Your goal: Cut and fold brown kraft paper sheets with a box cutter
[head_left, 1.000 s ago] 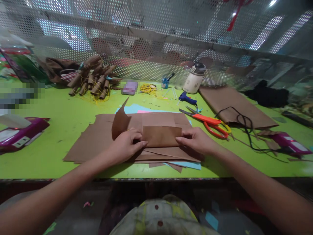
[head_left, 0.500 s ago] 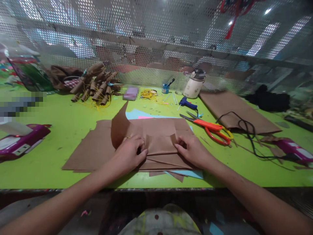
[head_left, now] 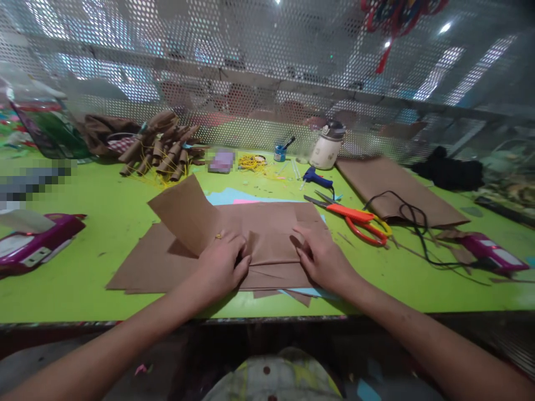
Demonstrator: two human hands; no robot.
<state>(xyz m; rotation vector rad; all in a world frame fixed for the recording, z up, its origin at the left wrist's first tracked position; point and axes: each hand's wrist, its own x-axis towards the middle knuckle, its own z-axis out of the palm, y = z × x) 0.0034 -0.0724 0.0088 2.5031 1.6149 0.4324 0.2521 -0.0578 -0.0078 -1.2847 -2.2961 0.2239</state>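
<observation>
In the head view, a brown paper sheet [head_left: 273,245] with a folded lower edge lies on a stack of larger brown sheets [head_left: 142,262]. Its left part rises as a curled flap [head_left: 184,214] behind my left hand. My left hand [head_left: 223,259] is closed at the fold's left end, with thumb and bent fingers on the paper; a ring shows on one finger. On the fold's right end rests my right hand [head_left: 324,256], index finger stretched out over the paper and thumb apart from it, lower down. Its other fingers are mostly hidden.
Orange-handled scissors [head_left: 359,217] lie right of the stack, near a blue glue gun [head_left: 318,177] and its black cord. Behind stand a white bottle [head_left: 326,147] and rolled brown pieces [head_left: 161,150]. A purple power strip [head_left: 42,239] lies left; folded brown paper [head_left: 401,189] lies right.
The upright left flap has swung leftward and opened wider. My right fingers have gone from pinching the small corner flap to lying over it, index finger extended. My left hand stays nearly in place.
</observation>
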